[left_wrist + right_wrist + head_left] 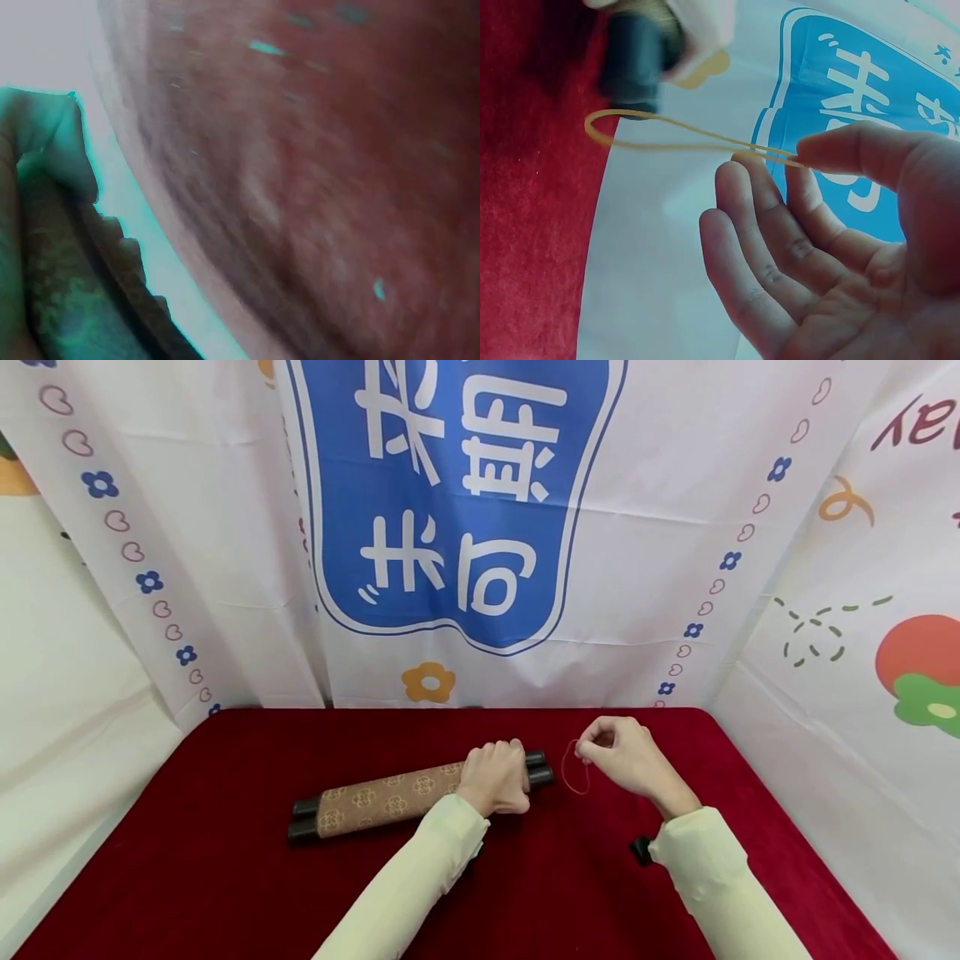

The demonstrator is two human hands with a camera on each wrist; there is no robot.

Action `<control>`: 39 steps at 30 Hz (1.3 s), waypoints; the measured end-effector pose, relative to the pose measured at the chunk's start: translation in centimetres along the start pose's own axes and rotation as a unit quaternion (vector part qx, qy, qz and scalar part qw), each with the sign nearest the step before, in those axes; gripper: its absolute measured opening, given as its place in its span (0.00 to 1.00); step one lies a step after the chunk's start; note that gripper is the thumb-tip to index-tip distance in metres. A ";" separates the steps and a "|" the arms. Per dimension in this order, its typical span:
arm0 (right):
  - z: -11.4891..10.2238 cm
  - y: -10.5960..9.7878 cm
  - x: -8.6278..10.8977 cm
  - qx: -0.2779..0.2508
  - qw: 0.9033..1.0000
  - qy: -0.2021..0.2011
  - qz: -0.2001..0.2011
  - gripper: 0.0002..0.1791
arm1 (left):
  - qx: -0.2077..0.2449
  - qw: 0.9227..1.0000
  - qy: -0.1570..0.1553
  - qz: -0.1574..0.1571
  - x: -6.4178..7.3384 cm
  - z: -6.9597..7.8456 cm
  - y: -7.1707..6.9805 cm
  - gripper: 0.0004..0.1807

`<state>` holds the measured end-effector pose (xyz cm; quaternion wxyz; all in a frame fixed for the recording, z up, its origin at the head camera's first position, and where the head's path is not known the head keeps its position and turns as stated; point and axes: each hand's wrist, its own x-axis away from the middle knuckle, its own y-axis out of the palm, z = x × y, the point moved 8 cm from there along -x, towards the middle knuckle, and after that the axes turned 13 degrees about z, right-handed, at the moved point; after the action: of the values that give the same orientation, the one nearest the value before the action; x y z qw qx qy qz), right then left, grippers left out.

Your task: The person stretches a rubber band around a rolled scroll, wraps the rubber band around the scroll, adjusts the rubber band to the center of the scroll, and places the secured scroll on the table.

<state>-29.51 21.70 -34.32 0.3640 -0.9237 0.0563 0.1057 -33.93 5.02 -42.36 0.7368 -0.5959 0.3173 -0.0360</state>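
Left grip (495, 777) clasped round a brown scroll (393, 802), right grip (628, 760) pinching a thin loop (679, 148).
The patterned scroll lies slantwise on the red-covered tabletop (225, 885); the left grip wraps over it near its right end, so most of its length stretches out to the left of that grip, while two black ends (540, 775) poke out just beyond it on the right. The right grip, apart from the scroll, pinches one end of the loop, which hangs between it and those black ends.

Pale cream sleeves (408, 885), black wrist device (641, 851)
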 end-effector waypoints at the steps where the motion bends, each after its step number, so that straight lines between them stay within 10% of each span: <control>1: 0.0 0.1 0.0 -0.001 1.000 0.003 0.001 0.06 | -0.001 1.000 0.002 0.005 0.1 0.0 -0.4 0.19; 23: -0.6 3.0 0.0 0.008 0.998 0.005 -0.059 0.06 | 0.033 0.997 0.043 0.049 2.9 1.6 -5.1 0.22; 39: -3.0 4.2 1.1 0.059 0.995 -0.025 -0.078 0.04 | 0.024 0.998 0.041 0.032 3.2 2.0 -4.6 0.20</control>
<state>-28.72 16.51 -35.22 0.4260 -0.8994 -0.0192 0.0961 -28.89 4.01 -39.38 0.7383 -0.5652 0.3653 -0.0442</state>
